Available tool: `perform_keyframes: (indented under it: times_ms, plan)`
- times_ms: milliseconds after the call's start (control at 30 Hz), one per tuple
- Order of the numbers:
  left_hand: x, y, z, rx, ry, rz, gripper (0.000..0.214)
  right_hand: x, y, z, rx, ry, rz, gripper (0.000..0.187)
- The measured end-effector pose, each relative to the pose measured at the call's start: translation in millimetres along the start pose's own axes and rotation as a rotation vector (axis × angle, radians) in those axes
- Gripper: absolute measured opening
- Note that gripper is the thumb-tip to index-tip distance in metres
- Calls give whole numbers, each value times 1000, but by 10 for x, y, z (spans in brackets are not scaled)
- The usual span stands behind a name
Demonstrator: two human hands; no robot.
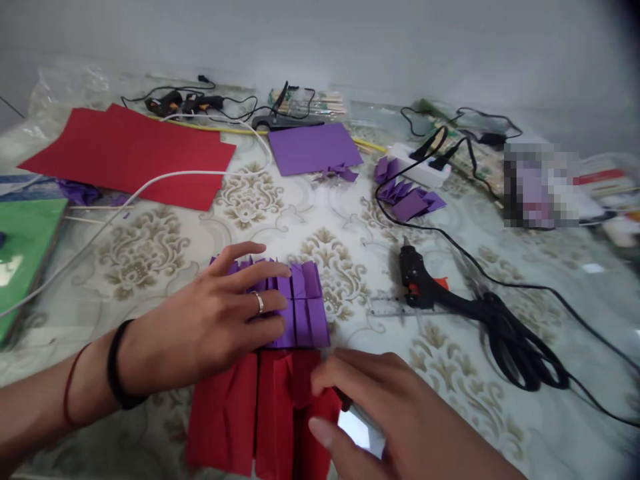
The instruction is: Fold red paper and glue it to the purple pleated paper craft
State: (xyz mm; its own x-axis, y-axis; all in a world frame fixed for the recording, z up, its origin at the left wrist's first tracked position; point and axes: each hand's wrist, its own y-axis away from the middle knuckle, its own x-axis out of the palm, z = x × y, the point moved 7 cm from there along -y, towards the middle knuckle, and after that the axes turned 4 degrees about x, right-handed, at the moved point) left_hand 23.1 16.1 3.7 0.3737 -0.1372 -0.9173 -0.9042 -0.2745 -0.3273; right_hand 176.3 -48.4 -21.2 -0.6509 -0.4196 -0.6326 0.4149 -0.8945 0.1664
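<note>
My left hand (220, 313), a ring on one finger, rests on a folded purple paper piece (310, 313). Its fingers are spread over the creased strips and hide the left part. Just below lies a folded red paper piece (227, 413) with upright pleats. At its right side is my right hand (380, 400), thumb and index finger apart at the paper's edge. Whether the fingertips touch the red paper I cannot tell. Beneath that hand shows a bright, glossy rectangular surface (356, 430), partly covered, with a small dark bit beside it.
Right of my hands lie a black hot glue gun (417, 280), black-handled scissors (515, 347) and a clear ruler (385, 307). Red sheets (135, 150), a purple sheet (315, 148) and folded purple pieces (410, 200) lie behind. A white cable (165, 175) crosses leftward; a power strip (425, 170) stands at back.
</note>
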Motion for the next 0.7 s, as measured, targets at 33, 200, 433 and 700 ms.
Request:
perform_keyframes:
  times_ms: [33, 200, 433, 700]
  plan:
    - [-39, -30, 6, 10, -14, -15, 25, -46, 18, 2, -10, 2, -20, 6]
    - [-204, -120, 23, 19, -62, -96, 22, -311, 58, -37, -27, -4, -237, 22]
    - [-312, -190, -64, 8, -83, -110, 25, -473, 107, -67, 37, 162, -429, 28]
    - [-39, -125, 34, -94, -49, 17, 26, -221, -133, 342, -284, 652, -322, 24]
